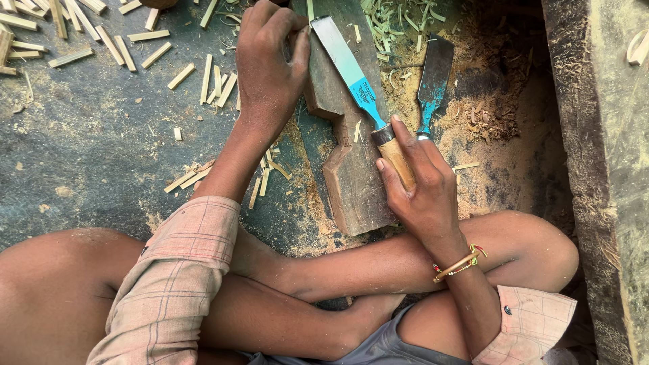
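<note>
We see a person seated cross-legged on the floor point(88, 135), working over a dark wooden block point(348, 169) that lies between the knees and runs up toward the top of the view. Right hand point(422, 182) is closed around the wooden handle of a wide flat chisel point(351, 74), whose blade lies on the block and points up-left. Left hand point(270, 64) is curled closed at the blade tip, fingers pinched on something at the block's upper edge; we cannot tell what, probably a thin bamboo piece. A second chisel point(433, 81) lies unheld on the sawdust just right of the block. Cut bamboo sticks point(216, 84) and shavings are scattered on the floor to the left. We judge this as the splitting or paring step, blade set at the piece; any push would need the left fingers clear of the edge and a steady right grip.
</note>
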